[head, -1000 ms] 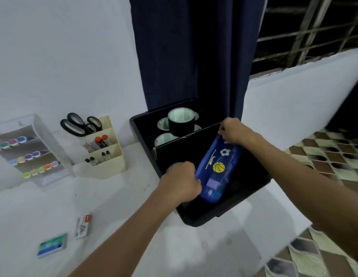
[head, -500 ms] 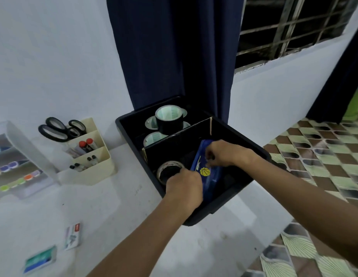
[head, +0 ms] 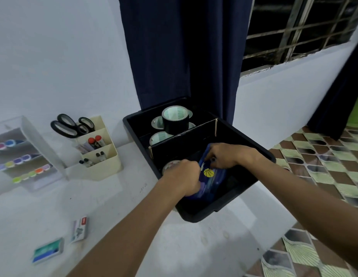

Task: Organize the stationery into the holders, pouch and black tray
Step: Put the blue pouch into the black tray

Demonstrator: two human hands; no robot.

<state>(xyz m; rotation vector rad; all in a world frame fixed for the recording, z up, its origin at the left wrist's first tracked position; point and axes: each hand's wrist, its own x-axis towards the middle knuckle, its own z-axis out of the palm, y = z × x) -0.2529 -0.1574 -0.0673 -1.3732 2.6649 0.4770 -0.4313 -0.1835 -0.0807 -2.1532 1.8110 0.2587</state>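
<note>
A blue pouch [head: 211, 177] with a yellow basketball print lies in the front compartment of the black tray [head: 252, 136]. My left hand [head: 184, 178] grips its near end, and my right hand [head: 224, 156] pinches its far end. A clear tape roll [head: 170, 164] lies in the same compartment, left of the pouch and partly hidden by my left hand. Behind the cardboard divider [head: 184, 140] stand several black tape rolls [head: 175, 118].
A cream holder [head: 102, 162] with scissors [head: 72, 126] and markers stands left of the tray. A clear rack [head: 24, 154] of coloured markers sits at far left. Two small boxes [head: 80, 229] [head: 48, 250] lie on the white table near its front. The tray overhangs the table's right edge.
The pouch has gone down from above the tray's front compartment into it. Both hands followed it down and stay on its two ends.
</note>
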